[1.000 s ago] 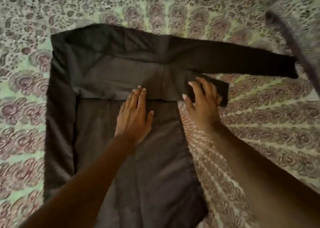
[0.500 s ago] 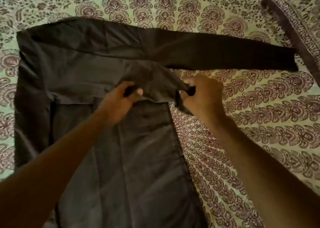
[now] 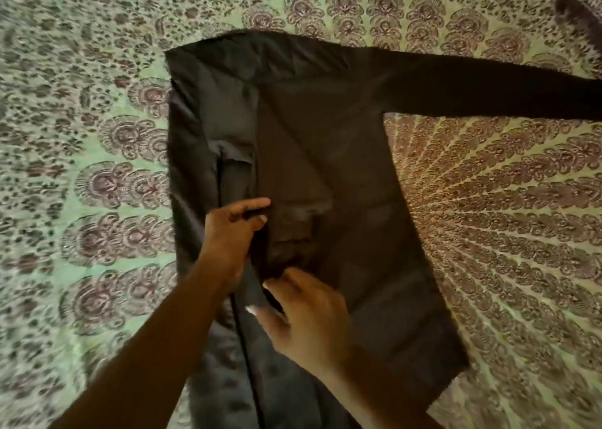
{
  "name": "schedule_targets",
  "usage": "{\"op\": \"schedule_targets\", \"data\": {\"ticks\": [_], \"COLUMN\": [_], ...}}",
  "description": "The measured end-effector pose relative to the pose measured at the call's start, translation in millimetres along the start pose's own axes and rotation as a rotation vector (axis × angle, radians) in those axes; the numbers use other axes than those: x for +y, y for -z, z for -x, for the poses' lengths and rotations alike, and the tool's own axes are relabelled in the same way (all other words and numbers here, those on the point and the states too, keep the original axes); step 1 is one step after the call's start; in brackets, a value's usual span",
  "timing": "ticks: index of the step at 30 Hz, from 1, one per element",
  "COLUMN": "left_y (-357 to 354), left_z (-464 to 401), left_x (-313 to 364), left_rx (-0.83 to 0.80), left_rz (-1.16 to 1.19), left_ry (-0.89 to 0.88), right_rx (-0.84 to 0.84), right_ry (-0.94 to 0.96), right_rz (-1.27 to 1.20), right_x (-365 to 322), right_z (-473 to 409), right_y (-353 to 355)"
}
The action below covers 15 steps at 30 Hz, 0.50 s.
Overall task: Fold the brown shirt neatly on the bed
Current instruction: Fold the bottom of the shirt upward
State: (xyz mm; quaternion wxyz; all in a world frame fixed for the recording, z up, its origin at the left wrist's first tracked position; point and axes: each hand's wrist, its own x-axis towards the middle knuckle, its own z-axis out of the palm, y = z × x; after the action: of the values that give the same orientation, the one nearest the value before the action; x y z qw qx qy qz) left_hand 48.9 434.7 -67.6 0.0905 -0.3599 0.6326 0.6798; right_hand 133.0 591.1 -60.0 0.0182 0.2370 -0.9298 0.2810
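- Dark brown long-sleeved fabric shirt (image 3: 319, 155) lies flat in the middle of the bed, on a green-and-maroon floral patterned bedsheet (image 3: 97, 135).
- Done so far, judging by how it lies: the shirt's left side is folded in over the body, giving a straight edge on the left and a layered strip down the middle.
- Not done: the long dark sleeve (image 3: 488, 93) on the right is stretched out straight across the sheet, not folded in.
- Left hand (image 3: 231, 233) pinches the edge of the folded-in layer between thumb and fingers, near the shirt's centre seam.
- Right hand (image 3: 306, 324) sits just below it on the same layer; thumb and fingers look curled around the cloth edge, but motion blur makes the grip hard to confirm.
- Lower hem runs out of the frame at the bottom, so its state is unknown.
- Estimate: roughly a third through. One side is in; the right side and sleeve need folding over, then the length folded up into a compact stack.
- A dark-edged patterned cloth strip (image 3: 573, 11) sits at the top right corner, apart from the shirt.
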Motion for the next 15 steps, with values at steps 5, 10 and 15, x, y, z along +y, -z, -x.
{"op": "schedule_targets", "data": {"ticks": [5, 10, 15], "left_y": [64, 89, 100], "left_z": [13, 28, 38], "left_x": [-38, -55, -63], "left_rx": [-0.026, -0.169, -0.292], "left_rz": [-0.3, -0.263, -0.119], "left_ry": [-0.079, -0.102, -0.028], "right_rx": [0.183, -0.124, -0.29], "right_ry": [-0.343, -0.842, -0.817], "right_rz": [-0.071, -0.162, -0.143], "right_x": [-12, -8, -9], "right_z": [16, 8, -4], "right_y": [-21, -32, -33]}}
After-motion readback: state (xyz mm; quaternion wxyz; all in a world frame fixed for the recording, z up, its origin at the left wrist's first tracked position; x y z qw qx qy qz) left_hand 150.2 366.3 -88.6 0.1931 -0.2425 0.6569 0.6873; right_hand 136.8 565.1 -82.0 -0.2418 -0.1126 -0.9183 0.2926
